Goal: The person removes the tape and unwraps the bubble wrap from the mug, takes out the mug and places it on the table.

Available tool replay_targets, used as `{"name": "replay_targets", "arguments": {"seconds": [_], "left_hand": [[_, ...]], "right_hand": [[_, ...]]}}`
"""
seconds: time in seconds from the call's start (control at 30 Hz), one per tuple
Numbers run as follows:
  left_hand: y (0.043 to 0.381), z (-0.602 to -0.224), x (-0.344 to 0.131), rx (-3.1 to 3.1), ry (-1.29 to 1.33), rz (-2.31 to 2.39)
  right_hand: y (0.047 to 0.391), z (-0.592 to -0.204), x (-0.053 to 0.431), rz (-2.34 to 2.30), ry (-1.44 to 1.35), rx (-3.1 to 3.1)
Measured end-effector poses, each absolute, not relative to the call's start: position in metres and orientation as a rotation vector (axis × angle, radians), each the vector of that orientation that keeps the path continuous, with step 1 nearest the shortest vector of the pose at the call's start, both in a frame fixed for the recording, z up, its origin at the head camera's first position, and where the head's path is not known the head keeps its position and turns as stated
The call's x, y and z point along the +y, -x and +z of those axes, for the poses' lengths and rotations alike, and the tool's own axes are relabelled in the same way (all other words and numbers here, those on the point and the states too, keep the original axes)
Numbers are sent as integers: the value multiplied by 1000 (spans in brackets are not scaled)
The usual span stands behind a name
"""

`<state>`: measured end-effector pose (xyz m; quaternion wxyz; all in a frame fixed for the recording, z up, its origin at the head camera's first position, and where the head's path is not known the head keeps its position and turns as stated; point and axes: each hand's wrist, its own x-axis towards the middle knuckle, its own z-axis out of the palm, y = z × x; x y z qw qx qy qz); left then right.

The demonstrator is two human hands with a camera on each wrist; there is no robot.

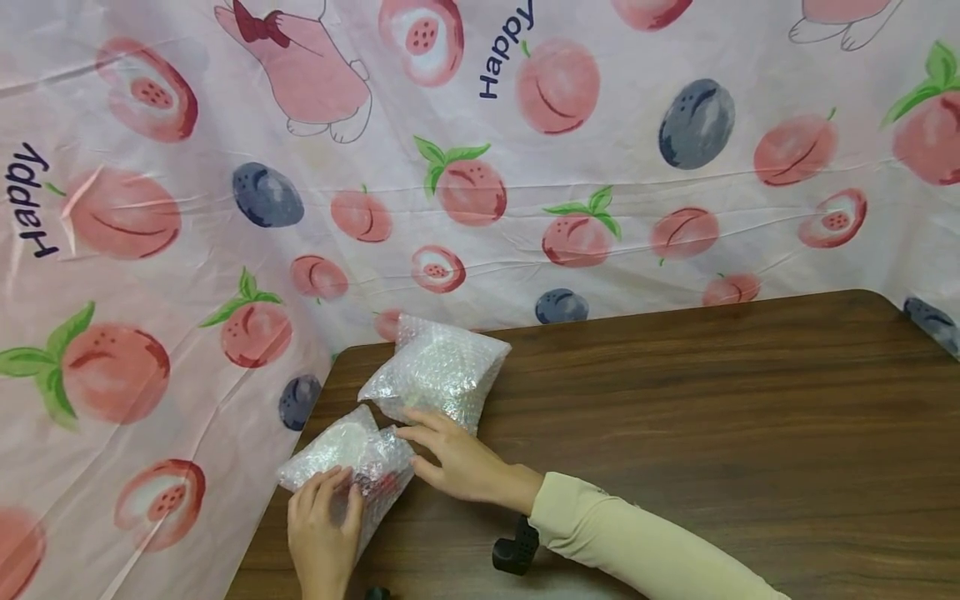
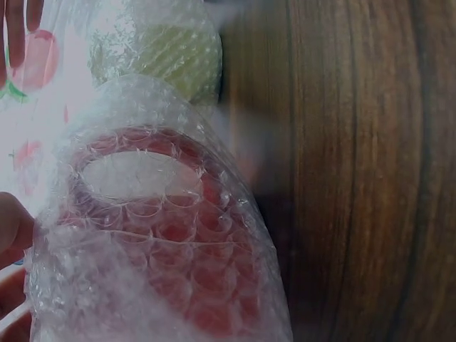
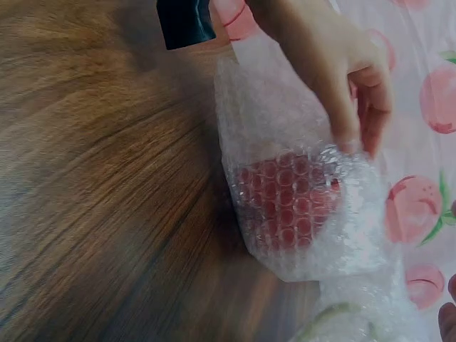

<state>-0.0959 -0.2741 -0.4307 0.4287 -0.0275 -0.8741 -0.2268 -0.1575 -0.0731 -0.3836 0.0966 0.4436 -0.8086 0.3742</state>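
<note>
While two bubble-wrapped packages lie close, the left hand pinches one.

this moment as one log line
left hand: holds near bubble-wrapped package | far bubble-wrapped package: on table | right hand: near both packages

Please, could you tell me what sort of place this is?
Probably an indoor table workspace, partly screened off: it has a wood-grain tabletop, a fruit-printed cloth hanging behind it, and a bubble-wrapped parcel that the left hand grips.
</note>
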Motion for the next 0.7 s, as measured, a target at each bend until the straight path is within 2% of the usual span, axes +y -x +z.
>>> {"name": "replay_targets", "arguments": {"seconds": [0.4, 0.7], "left_hand": [[101, -434, -275, -2132, -11, -600], [104, -436, -278, -2105, -23, -584]], "right_hand": [[175, -394, -113, 634, -1483, -2515], [183, -401, -119, 590, -1514, -2573]]}}
